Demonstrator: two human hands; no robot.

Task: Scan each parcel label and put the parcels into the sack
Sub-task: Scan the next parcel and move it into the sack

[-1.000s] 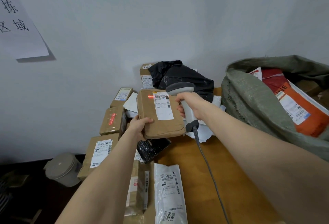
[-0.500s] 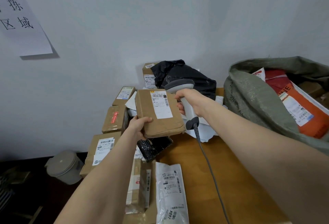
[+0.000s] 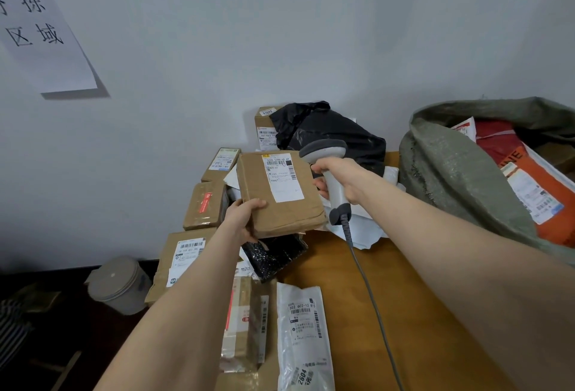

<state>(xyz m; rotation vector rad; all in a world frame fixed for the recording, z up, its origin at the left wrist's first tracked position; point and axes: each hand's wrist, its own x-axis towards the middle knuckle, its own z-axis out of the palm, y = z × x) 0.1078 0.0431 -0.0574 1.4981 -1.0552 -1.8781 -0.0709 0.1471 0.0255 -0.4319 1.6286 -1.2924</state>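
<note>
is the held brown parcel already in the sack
No, the left hand holds the parcel up beside the scanner in the right hand, left of the sack.

The paper sign [image 3: 40, 29] on the wall [image 3: 280, 33], upper left of the frame, reads 拣 above 区域 in black, with another character cut off at the edge. The label [image 3: 281, 177] on the brown parcel [image 3: 280, 216] at centre begins "5020 1098". The white bag [image 3: 306, 337] at bottom centre bears "502 602-12 815" and, lower, "2604". The orange bag [image 3: 525, 160] in the sack [image 3: 451, 173], right, shows "NE". A sticker [image 3: 268, 111] on the box [image 3: 264, 126] at the back seems to read "5003".
</note>
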